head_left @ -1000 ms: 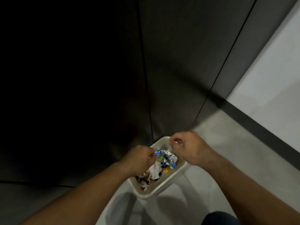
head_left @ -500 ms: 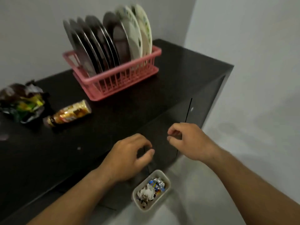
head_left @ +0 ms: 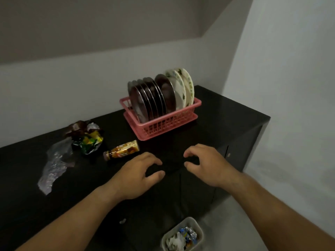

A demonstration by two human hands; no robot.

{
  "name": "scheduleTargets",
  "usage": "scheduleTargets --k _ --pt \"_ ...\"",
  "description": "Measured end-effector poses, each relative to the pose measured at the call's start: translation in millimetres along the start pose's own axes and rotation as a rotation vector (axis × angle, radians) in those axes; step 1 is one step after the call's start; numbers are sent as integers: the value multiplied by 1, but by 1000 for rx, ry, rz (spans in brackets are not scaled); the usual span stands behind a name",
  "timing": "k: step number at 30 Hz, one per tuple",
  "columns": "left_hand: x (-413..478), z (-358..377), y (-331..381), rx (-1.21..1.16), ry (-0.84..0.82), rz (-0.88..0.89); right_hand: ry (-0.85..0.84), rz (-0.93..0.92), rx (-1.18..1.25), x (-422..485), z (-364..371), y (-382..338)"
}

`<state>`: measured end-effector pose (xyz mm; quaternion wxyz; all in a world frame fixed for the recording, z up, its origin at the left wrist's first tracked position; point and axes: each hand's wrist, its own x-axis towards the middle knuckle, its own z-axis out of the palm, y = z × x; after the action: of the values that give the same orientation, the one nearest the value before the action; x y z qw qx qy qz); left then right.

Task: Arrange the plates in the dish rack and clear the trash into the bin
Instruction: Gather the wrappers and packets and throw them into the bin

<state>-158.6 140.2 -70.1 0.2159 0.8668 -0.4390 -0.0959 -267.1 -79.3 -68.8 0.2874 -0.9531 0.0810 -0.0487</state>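
Both hands are empty: left hand [head_left: 137, 176] and right hand [head_left: 208, 165] hover over the front edge of the black cabinet top [head_left: 226, 113], fingers loosely curled, gripping nothing.

Nearest trash is the small brown-and-gold labelled bottle [head_left: 121, 151], on its side just beyond the left fingers. Risk: it's round and lying down, so a glancing touch probably rolls it.

Behind it, a crumpled green-yellow foil wrapper [head_left: 88, 142] touches a crumpled brown wrapper [head_left: 78, 126]. Left of those lies a clear thin plastic film [head_left: 54, 167]. Risk: film is light and limp, likely to slip a loose pinch or drift wide on the drop.

Pink slotted plastic dish rack [head_left: 163, 127], back right, holds upright steel plates [head_left: 145, 98] plus white floral plates [head_left: 181, 87] at the right end. That part looks done.

Small pale rectangular bin [head_left: 164, 241] sits on the floor below the cabinet front, with crumpled paper and foil scraps [head_left: 184, 236] inside, looking fairly full. Risk: it's a small target well below, so drops could miss and bulky wrappers may overflow.
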Motion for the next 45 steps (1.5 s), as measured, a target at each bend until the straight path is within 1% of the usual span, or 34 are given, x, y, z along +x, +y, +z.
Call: scheduleTargets --k 6,9,12,18,20,22,24,26,28,29,31,34,36,38,40,43,45 --pt "-16 -29 -71 8 56 -14 -43 -4 -37 46 39 -61" --pt "-19 -49 -117 31 48 3 -55 22 -27 72 70 -95" --pt "-26 -72 -169 76 88 29 -81 28 -20 99 102 -128" --pt "-46 -108 -275 134 138 -40 -120 66 26 141 152 -177" --pt "-51 -115 -305 150 152 -105 -121 58 13 151 162 -187" --pt "-53 -118 -331 203 86 -235 -130 57 7 161 172 -195" --pt "-55 -115 -353 258 -75 -365 -143 52 -12 170 181 -201" --pt "-57 -106 -372 254 -222 -442 -158 51 -43 178 190 -207" --pt "-61 -93 -384 208 -280 -474 -171 57 -56 186 196 -212" --pt "-64 -86 -388 193 -265 -476 -169 55 -62 191 198 -215" --pt "-70 -73 -394 249 -171 -434 -162 56 -72 200 203 -219" --pt "-75 -61 -393 392 11 -273 -133 57 -80 214 210 -225" --pt "-74 -62 -388 392 41 -220 -126 48 -112 224 216 -229" --pt "-69 -68 -387 421 -1 -205 -125 29 -144 237 221 -235" --pt "-65 -76 -389 372 -24 -194 -132 23 -190 254 226 -242" --pt "-61 -94 -388 205 68 -178 -169 57 -289 285 238 -252" --pt "-61 -105 -385 136 116 -220 -203 109 -311 306 248 -258"
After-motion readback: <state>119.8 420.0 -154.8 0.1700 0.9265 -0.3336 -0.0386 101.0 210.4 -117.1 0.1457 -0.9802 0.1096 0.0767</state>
